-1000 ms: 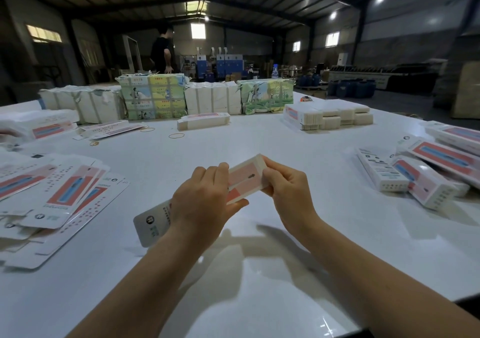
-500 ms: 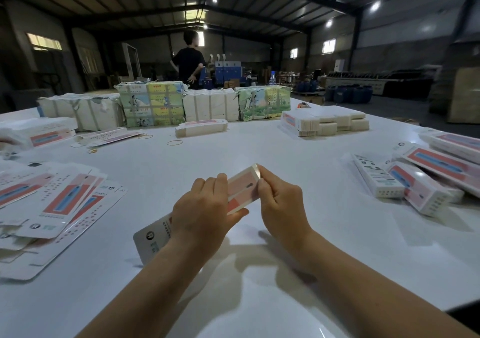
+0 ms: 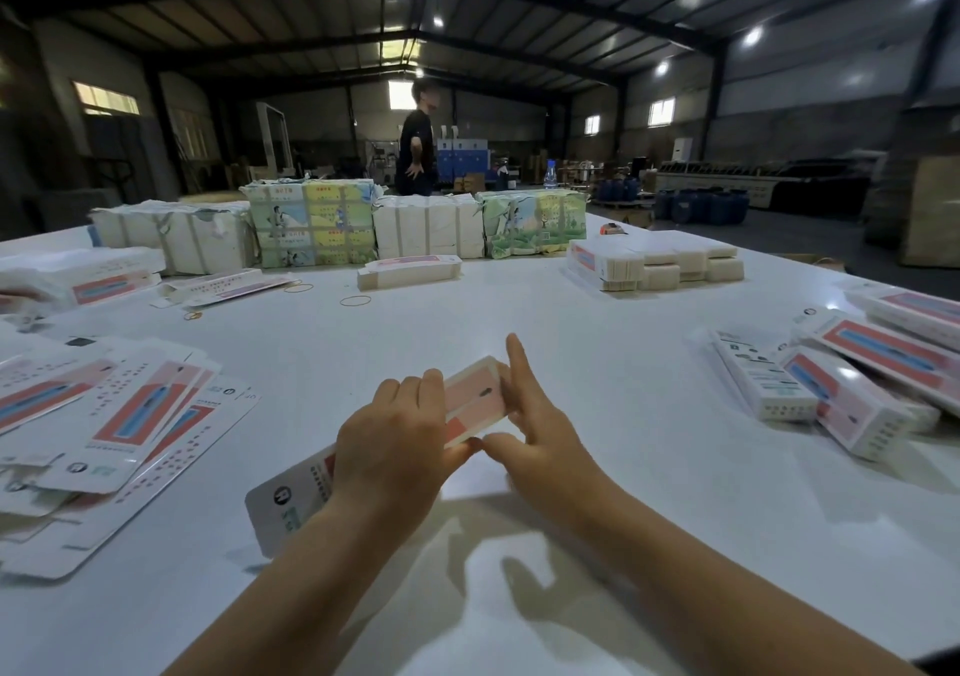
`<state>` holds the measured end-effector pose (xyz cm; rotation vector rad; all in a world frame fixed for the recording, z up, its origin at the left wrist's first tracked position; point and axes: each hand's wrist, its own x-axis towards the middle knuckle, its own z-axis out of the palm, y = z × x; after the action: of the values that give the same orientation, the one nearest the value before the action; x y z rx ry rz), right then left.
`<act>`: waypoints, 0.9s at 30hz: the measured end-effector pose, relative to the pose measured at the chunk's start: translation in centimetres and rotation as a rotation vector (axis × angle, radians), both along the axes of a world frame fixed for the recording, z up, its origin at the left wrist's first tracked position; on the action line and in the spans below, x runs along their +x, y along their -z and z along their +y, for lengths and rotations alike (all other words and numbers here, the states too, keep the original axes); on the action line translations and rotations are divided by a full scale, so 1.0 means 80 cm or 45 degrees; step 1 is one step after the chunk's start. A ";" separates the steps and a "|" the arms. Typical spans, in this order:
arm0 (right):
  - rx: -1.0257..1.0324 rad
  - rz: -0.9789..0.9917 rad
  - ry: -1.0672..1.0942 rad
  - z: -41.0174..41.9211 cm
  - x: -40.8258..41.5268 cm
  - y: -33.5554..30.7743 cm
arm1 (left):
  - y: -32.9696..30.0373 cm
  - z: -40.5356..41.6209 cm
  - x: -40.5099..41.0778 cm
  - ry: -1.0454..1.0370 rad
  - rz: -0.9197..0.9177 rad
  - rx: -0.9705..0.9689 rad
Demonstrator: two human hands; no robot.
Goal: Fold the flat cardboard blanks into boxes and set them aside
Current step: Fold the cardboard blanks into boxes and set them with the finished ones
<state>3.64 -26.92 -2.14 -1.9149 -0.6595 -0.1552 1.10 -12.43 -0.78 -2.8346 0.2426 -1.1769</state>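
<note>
Near left: loose pile of flat blanks (image 3: 104,415) fanned on the white table (image 3: 597,353), printed side up, untouched. Far left, wrapped bundles of stock (image 3: 311,223) lined along the far edge; a few rubber bands (image 3: 355,301) lay just in front of them.

Centre: the blank in hand (image 3: 475,400) sat between both hands, held off the table, its near-left end (image 3: 275,509) poking out below my left wrist. My left hand (image 3: 395,447) gripped it, fingers curled over the top face, thumb beneath. My right hand (image 3: 540,431) lay against the right edge with fingers straight, forefinger raised, thumb meeting the lower corner; pressing, not clasping.

Step, as I judged it: squaring the flat sleeve up into a tube, or tucking the right end flap. The far end looked partly raised; blur hid the flap itself.

The next move likely called for a firm left hold while the right pushed the flap home.

Right: finished boxes (image 3: 831,395) heaped near the edge, well apart from my hands. That was where this one would go.
</note>
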 end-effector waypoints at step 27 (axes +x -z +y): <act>-0.463 -0.471 0.896 -0.157 0.073 -0.093 | 0.058 0.022 0.025 0.366 0.387 -0.203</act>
<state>9.50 -39.51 5.27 -2.4341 -0.2236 -0.9013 3.13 -10.65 -5.44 -3.1970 0.6159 -0.8264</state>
